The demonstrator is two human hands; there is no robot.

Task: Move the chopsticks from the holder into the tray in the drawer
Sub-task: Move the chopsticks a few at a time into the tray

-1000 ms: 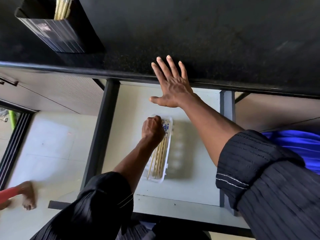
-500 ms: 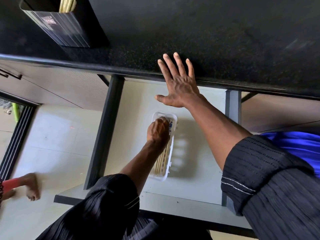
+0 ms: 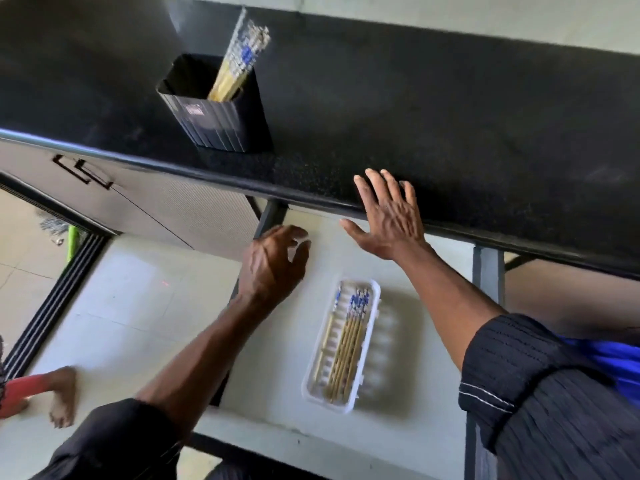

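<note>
A black ribbed holder (image 3: 217, 112) stands on the black counter with several chopsticks (image 3: 239, 60) leaning in it, blue-patterned tops up. Below, in the open white drawer (image 3: 263, 372), a white slotted tray (image 3: 311, 393) holds several chopsticks (image 3: 348, 348) lying lengthwise. My left hand (image 3: 272, 263) hovers empty above the drawer's far left corner, fingers loosely curled and apart, away from the tray. My right hand (image 3: 389, 216) rests flat with spread fingers on the counter's front edge.
The black counter (image 3: 450, 126) stretches across the top. Grey cabinet fronts with black handles (image 3: 83, 173) sit at the left. A bare foot and red garment of another person (image 3: 52, 393) show at the lower left on the tiled floor.
My left hand let go of chopsticks in the tray and rose up and left, now empty. The camera tilted up, bringing the holder fully into view. My right hand stayed on the counter edge.
</note>
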